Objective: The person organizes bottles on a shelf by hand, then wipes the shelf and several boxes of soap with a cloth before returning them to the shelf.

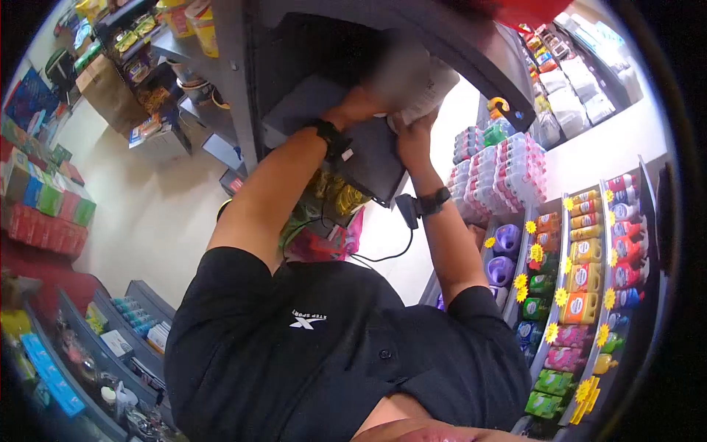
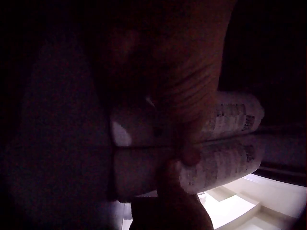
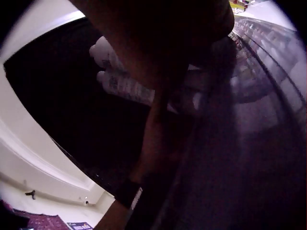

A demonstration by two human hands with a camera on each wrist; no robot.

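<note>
Head: your left hand (image 1: 357, 103) and right hand (image 1: 414, 136) meet at white bottles (image 1: 427, 99) by dark shelf (image 1: 313, 99); blur covers part.
Left wrist: left hand clamps bottle pair, digit across lower one; right grips beneath.
Right wrist: bottles side by side, finger placement too dark.

Clear plastic is gleaming across stacked bottle packs (image 1: 493, 173) while glossy plastic purple jugs (image 1: 502, 270) are catching the light. A matt black cloth shirt (image 1: 346, 361) is creasing, white bottles (image 2: 223, 163) are showing smooth, plastic-looking sides, a brown bag (image 1: 110, 92) is looking papery, and the pale floor (image 1: 173, 195) is shining smoothly.
</note>
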